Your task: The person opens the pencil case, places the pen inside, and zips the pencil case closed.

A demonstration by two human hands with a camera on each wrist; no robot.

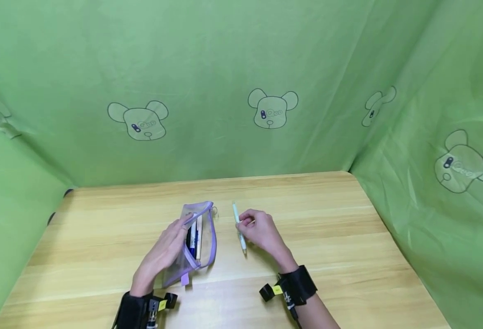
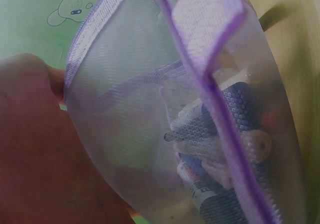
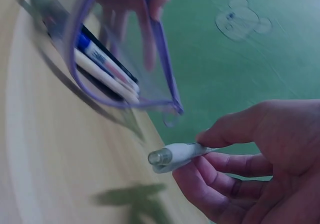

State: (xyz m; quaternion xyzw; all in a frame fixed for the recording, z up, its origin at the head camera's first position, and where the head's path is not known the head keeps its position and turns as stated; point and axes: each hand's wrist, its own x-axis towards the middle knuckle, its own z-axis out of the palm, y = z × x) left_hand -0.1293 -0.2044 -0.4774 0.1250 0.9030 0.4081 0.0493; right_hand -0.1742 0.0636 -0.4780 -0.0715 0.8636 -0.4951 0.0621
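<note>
A see-through mesh pencil case (image 1: 213,246) with purple edging lies with its mouth spread, several pens (image 3: 107,64) inside. My left hand (image 1: 168,244) holds its left side by the rim, thumb on one face and fingers behind the mesh. To the right of the case, my right hand (image 1: 261,230) pinches a pale blue pen (image 1: 236,211) between thumb and fingers. The pen's clip end (image 3: 172,156) points toward the camera in the right wrist view. Close up in the left wrist view, the mesh (image 2: 125,99) covers dark and white pens, partly blurred.
Both hands work over a light wooden table (image 1: 328,219). Green cloth (image 1: 208,151) with bear-face prints hangs behind it and at both sides. A small ring (image 1: 214,210) hangs at the case's far corner, and a purple tab (image 1: 185,279) at the near end.
</note>
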